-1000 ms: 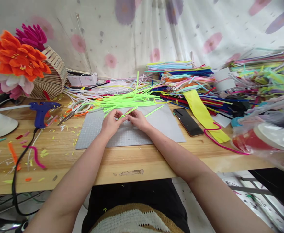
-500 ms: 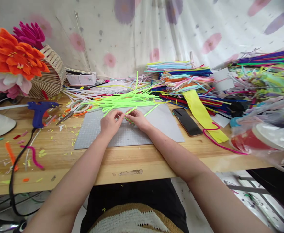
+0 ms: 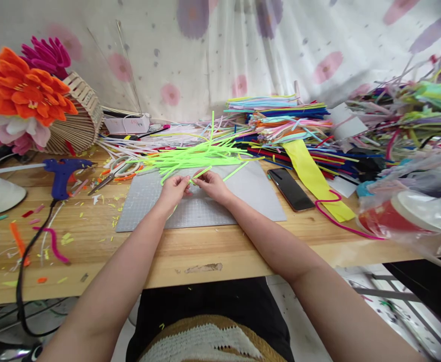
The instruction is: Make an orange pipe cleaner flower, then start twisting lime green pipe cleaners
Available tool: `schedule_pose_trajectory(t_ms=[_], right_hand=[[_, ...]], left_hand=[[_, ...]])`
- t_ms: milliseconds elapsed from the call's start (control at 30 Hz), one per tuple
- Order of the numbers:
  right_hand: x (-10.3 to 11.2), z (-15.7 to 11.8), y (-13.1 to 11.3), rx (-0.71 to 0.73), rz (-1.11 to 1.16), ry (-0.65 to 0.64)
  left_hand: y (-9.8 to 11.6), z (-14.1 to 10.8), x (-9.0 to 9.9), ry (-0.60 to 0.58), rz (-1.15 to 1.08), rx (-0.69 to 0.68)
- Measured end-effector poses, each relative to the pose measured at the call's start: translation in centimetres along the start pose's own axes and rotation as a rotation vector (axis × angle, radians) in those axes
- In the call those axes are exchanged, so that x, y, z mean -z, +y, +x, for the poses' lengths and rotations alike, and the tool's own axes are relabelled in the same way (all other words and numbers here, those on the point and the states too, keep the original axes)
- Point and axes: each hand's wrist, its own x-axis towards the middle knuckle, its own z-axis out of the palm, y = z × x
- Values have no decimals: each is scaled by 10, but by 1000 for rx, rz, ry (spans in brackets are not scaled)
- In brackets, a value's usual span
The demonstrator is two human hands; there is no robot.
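Observation:
Both my hands meet above the grey cutting mat [image 3: 220, 213], fingertips close together. My left hand [image 3: 174, 193] is closed in a pinch on a bright green pipe cleaner [image 3: 204, 171], part of which shows below that hand near the wrist. My right hand [image 3: 213, 187] pinches the same green pipe cleaner, its end sticking up past the fingers. The exact grip between the fingertips is partly hidden. Just behind the hands lies a loose heap of green pipe cleaners [image 3: 201, 153], and one single piece rests on the mat to the right.
Left of the mat are scissors [image 3: 110, 176], a blue glue gun [image 3: 62, 176] with a black cord, and scattered scraps. To the right lie a phone [image 3: 291, 189], a yellow strip [image 3: 314, 176] and a pink pipe cleaner [image 3: 341, 227]. Bundles of pipe cleaners [image 3: 288, 123] line the back.
My left hand has shifted slightly right and down, its fingers closing from a rounder shape. A green length now shows beneath it. At the far right, the stacked bundles look displaced.

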Motion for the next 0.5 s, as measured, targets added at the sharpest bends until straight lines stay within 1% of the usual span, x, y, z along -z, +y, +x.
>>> schedule_pose_trajectory(t_ms=[67,133,200,267,367,433,500], right_hand=[[-1,1,-1,-37,-7,-6],[-1,1,-2,-67,-29,0],[-2,2,-3,-74,-42,3],[-3,2,-4,-72,-21,-13],[-4,3,-2,-69,67,-39],[-4,4,0,-66,126,-47],[-3,4,3,-60,139,-46]], left_hand=[[1,-1,-3,21,-37,-3],[0,-1,-6,77,-68,-10],[-1,0,-10,143,-107,-7],[-2,0,-13,184,-153,21],[1,-1,-14,186,-208,90],[5,-2,-13,161,-233,137],[9,-4,-11,127,-251,179]])
